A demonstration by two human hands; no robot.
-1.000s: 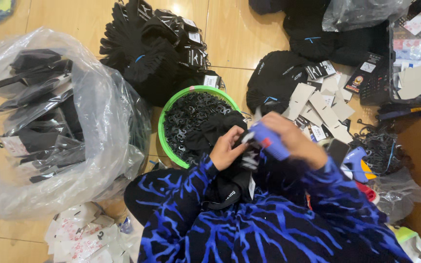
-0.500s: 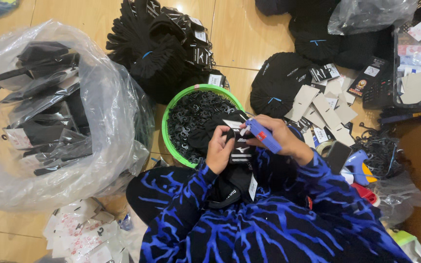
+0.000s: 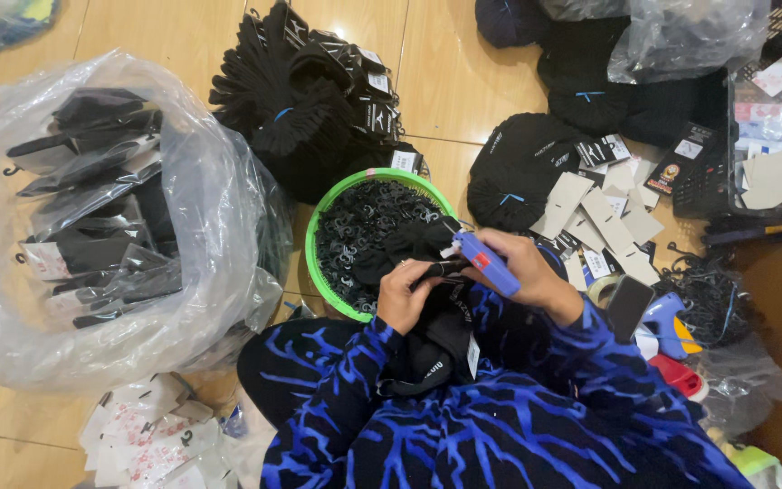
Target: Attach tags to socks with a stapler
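Since half a second earlier, both hands stayed together by the green basin (image 3: 319,217); framing shifted slightly. Head view: right hand (image 3: 529,272) was closed around blue tagging gun (image 3: 486,263), long axis pointing up-left, tip touching black sock (image 3: 427,272) pinched shut in left hand (image 3: 405,294), just left of the gun.

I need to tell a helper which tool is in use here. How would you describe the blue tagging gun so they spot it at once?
Find the green basin of black hooks at the centre. At its right rim, the right hand grips the blue tagging gun: the only blue tool held, unlike the one lying on the floor.
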